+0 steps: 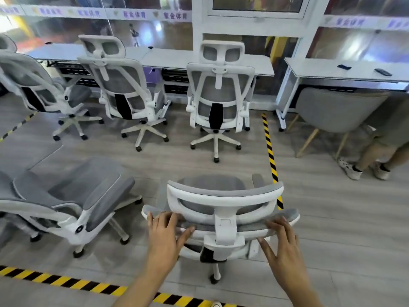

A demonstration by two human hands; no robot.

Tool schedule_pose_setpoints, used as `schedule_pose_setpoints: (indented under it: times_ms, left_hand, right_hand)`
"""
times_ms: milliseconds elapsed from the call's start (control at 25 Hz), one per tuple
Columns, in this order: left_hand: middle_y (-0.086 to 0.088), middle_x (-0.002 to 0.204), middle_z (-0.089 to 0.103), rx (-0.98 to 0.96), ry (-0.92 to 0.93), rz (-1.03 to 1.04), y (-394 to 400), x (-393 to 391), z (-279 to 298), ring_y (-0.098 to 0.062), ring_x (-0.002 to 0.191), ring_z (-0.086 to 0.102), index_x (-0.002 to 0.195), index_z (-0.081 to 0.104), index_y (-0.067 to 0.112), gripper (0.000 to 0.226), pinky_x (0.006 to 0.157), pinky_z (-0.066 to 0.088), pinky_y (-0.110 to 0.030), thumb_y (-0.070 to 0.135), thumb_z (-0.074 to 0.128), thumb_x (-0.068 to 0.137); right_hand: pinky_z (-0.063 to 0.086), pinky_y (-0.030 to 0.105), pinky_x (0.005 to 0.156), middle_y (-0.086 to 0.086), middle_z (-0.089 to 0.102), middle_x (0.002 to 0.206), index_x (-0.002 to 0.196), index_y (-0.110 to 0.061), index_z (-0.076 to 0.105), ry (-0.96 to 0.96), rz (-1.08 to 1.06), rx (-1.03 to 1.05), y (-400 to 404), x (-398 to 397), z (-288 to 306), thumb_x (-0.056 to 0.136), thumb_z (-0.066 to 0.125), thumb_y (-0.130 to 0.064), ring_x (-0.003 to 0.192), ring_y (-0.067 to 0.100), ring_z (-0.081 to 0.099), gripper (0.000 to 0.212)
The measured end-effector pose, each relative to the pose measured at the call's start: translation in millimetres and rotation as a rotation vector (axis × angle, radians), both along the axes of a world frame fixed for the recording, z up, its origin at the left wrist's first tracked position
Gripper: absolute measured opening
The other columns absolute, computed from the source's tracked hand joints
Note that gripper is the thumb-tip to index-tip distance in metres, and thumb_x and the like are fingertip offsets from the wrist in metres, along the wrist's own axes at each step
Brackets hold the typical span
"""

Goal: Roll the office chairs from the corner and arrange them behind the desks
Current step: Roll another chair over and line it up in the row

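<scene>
Mesh office chair stands on the grey floor nearest the person, its back facing them. The left hand and right hand rest on its upper backrest edge, fingers loosely spread, not clamped. 3 matching chairs stand behind the white desks.

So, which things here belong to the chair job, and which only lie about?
Belong to the job:
- near chair, left hand and right hand resting on its back
- reclined chair
- three chairs at the desk

Lying about:
- grey tub chair
- two dark devices on the right desk
- striped floor tape
</scene>
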State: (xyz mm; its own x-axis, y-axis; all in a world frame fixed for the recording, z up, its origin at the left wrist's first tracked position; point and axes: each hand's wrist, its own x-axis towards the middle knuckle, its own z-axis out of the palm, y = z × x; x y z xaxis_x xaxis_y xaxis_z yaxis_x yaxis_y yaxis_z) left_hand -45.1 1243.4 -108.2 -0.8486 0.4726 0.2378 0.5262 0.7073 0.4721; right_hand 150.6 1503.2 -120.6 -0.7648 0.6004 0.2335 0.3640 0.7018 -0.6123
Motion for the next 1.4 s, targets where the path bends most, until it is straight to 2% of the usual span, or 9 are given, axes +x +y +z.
schedule_pose_setpoints:
  times_ms: [120,240,360,480,760,960,1160,1200,1400]
  left_hand:
    - [0.006,0.102,0.06,0.009,-0.025,-0.012,22.4,-21.5,2.2,-0.022,0.107,0.056,0.101,0.064,0.027,0.057,0.115,0.02,-0.059,0.076,0.036,0.088]
    - [0.005,0.1,0.06,0.029,-0.082,-0.046,44.4,-60.7,10.5,-0.02,0.102,0.05,0.099,0.063,0.025,0.057,0.112,0.027,-0.058,0.077,0.044,0.083]
    - [0.007,0.103,0.058,-0.022,-0.113,-0.096,70.2,-87.0,19.8,-0.013,0.102,0.042,0.105,0.061,0.027,0.053,0.109,0.033,-0.053,0.073,0.046,0.084]
    - [0.007,0.106,0.056,-0.021,-0.137,-0.09,92.2,-96.3,22.4,-0.014,0.105,0.04,0.11,0.06,0.028,0.045,0.11,0.034,-0.05,0.066,0.05,0.088]
    - [0.006,0.105,0.057,0.01,-0.136,-0.067,99.5,-106.3,15.0,-0.017,0.11,0.043,0.107,0.061,0.028,0.049,0.107,0.038,-0.052,0.071,0.049,0.085]
    - [0.007,0.105,0.057,0.015,-0.161,-0.056,96.3,-110.6,17.4,-0.018,0.111,0.046,0.106,0.061,0.028,0.046,0.107,0.038,-0.051,0.067,0.054,0.083]
    - [0.003,0.1,0.058,0.03,-0.134,-0.054,95.4,-105.4,18.7,-0.019,0.106,0.044,0.102,0.063,0.023,0.041,0.106,0.038,-0.053,0.06,0.061,0.084]
    - [0.003,0.1,0.059,0.03,-0.133,-0.049,95.0,-104.4,18.4,-0.019,0.105,0.043,0.102,0.063,0.023,0.04,0.105,0.038,-0.052,0.059,0.062,0.084]
    - [0.001,0.097,0.059,0.04,-0.171,-0.001,98.6,-100.2,16.0,-0.024,0.106,0.042,0.096,0.061,0.028,0.036,0.1,0.04,-0.051,0.061,0.06,0.084]
  right_hand:
    - [0.037,0.047,0.113,-0.016,0.035,0.144,0.131,-0.032,0.051,0.01,-0.017,0.015,21.0,-19.5,-3.4,0.094,0.06,-0.05,0.142,-0.011,0.012,0.043]
    - [0.039,0.05,0.112,-0.01,0.037,0.144,0.13,-0.031,0.05,0.02,-0.019,-0.009,35.9,-43.9,-6.8,0.093,0.064,-0.044,0.143,-0.002,0.018,0.042]
    - [0.041,0.045,0.11,-0.006,0.037,0.142,0.13,-0.025,0.053,0.047,-0.033,-0.073,54.3,-67.0,-5.7,0.089,0.071,-0.031,0.139,0.008,0.027,0.045]
    - [0.039,0.045,0.111,-0.005,0.04,0.14,0.128,-0.023,0.053,0.035,-0.036,-0.031,78.3,-80.4,-6.7,0.09,0.071,-0.033,0.139,0.017,0.032,0.043]
    - [0.037,0.039,0.113,-0.004,0.041,0.14,0.13,-0.026,0.051,-0.002,-0.041,0.0,89.6,-90.2,-6.4,0.09,0.068,-0.039,0.139,0.018,0.034,0.046]
    - [0.031,0.029,0.112,-0.001,0.042,0.14,0.129,-0.02,0.054,0.018,-0.053,-0.044,79.6,-92.1,-2.6,0.09,0.071,-0.031,0.141,0.015,0.031,0.044]
    - [0.02,0.008,0.106,-0.005,0.042,0.136,0.126,-0.023,0.053,-0.041,-0.032,-0.044,81.5,-91.3,2.0,0.091,0.069,-0.034,0.133,0.011,0.033,0.04]
    - [0.022,0.01,0.107,-0.005,0.042,0.135,0.126,-0.023,0.053,-0.033,-0.023,-0.042,82.1,-90.9,2.9,0.091,0.069,-0.034,0.132,0.012,0.035,0.04]
    - [0.039,0.038,0.11,-0.008,0.044,0.134,0.125,-0.026,0.052,-0.044,-0.016,-0.012,86.3,-86.4,2.3,0.093,0.064,-0.04,0.133,0.018,0.036,0.037]
